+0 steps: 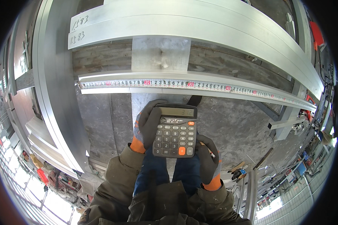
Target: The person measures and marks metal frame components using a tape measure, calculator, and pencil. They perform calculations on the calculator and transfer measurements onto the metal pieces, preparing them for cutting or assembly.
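A black desk calculator (174, 131) with grey keys, one orange key and a lit display faces up in front of me. My left hand (149, 122), in a grey glove with an orange cuff, is closed on its left side, thumb near the display. Beside the lower right corner, my right hand (208, 155), gloved alike, is curled round a slim pen-like stick (212, 153), mostly hidden by the fingers. Just beyond the calculator, a tape measure's blade (169, 83) is stretched along a narrow aluminium profile (120, 90). Neither hand touches the tape.
Wide aluminium profiles (169, 22) with handwritten marks lie across the far side. A long metal beam (52, 75) runs along the left. A grey metal plate (159, 52) spans beneath the profiles. Metal stock and tools (238, 173) lie on the right, with a red object (316, 33) farther off.
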Demonstrator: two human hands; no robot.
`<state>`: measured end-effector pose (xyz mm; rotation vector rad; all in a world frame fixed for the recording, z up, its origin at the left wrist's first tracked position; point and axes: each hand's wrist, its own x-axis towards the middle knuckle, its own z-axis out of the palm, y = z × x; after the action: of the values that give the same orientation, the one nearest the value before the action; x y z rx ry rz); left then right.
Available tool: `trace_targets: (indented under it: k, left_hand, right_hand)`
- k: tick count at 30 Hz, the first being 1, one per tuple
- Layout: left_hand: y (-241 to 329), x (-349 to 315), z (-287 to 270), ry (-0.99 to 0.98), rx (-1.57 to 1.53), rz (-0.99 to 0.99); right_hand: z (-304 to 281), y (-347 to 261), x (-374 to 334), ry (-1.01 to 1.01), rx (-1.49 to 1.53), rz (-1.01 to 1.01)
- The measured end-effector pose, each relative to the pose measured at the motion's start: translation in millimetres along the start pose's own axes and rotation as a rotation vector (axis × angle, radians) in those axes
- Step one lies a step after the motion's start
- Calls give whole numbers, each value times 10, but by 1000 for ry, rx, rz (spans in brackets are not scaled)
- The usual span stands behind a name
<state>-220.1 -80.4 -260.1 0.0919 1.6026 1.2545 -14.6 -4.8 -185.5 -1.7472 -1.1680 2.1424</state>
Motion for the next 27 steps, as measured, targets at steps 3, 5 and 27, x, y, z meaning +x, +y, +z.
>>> trace_targets:
  k: [3, 5, 27]
  left_hand:
    - [-16, 3, -5, -3, -10, 4]
    - [-30, 2, -6, -1, -19, 4]
    - [-51, 2, -14, 13, -28, 0]
  right_hand:
    - [-15, 21, 8, -5, 8, 9]
    - [-17, 27, 12, -7, 7, 15]
    - [14, -19, 41, -10, 37, 27]
